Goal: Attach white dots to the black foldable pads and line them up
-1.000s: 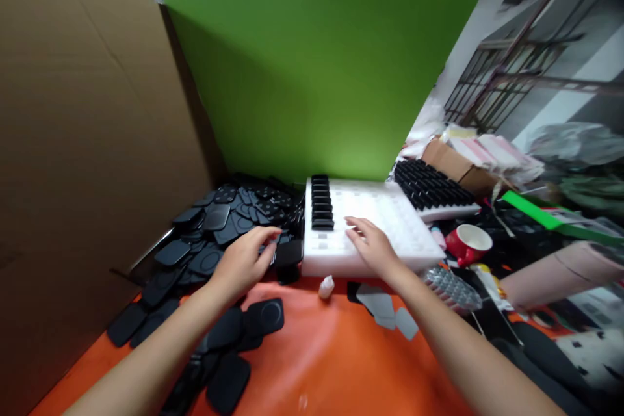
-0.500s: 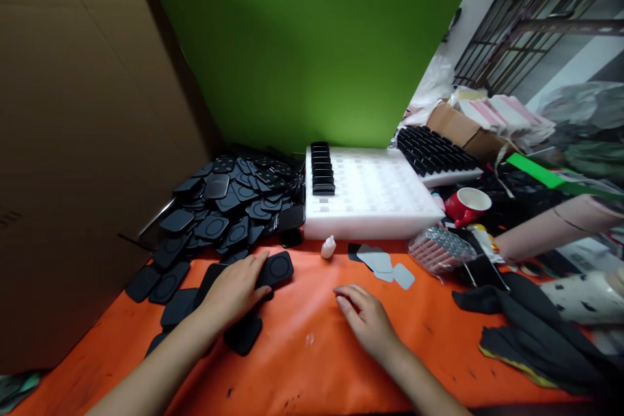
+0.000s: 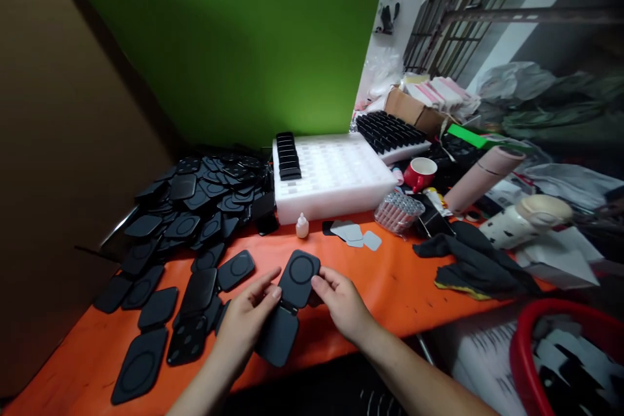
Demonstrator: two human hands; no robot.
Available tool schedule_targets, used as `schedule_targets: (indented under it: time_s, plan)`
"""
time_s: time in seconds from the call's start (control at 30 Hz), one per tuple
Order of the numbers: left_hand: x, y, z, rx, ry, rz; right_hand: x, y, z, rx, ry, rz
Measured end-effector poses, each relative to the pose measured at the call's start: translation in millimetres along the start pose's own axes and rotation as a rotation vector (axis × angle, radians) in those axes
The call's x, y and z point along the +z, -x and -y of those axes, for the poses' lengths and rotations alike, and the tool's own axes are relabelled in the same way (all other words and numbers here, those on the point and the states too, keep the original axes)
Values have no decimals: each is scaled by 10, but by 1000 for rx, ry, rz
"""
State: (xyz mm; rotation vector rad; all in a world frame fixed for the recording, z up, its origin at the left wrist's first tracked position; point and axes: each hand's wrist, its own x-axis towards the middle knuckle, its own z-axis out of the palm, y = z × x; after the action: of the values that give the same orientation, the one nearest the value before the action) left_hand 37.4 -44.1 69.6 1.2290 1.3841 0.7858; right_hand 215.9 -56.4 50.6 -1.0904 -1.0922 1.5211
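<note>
Between my two hands is a black folding charging pad, opened out into hinged square panels, the upper one marked with a ring. My left hand grips its left side near the hinge, thumb on top. On the upper panel's right edge, my right hand pinches with thumb and fingers. The pad is held above the orange table cover near its front edge. To the left lie loose pads of the same kind, some ring side up. A small dropper bottle stands beyond my hands.
A large heap of black pads fills the back left. A white foam tray holds one row of black pieces. Grey-white square sheets, a red mug, a dark glove and a red tub are rightward.
The view has turned right and down. My left hand has lifted a charging pad off the table, and my right hand has come across and taken its right edge.
</note>
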Motion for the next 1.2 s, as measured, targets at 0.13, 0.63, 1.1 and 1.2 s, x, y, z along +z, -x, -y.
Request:
schedule_targets:
  time_s: [0.13, 0.63, 1.1, 1.2]
  plan:
    - [221, 214, 80, -178, 272, -47, -49, 149, 77, -21, -34, -13]
    - [389, 296, 168, -197, 291, 123, -93, 193, -88, 87, -43, -42]
    - [373, 260, 336, -477, 844, 225, -249, 512, -26, -519, 666, 334]
    - [427, 298, 300, -533, 968, 293, -213, 567, -111, -544, 691, 323]
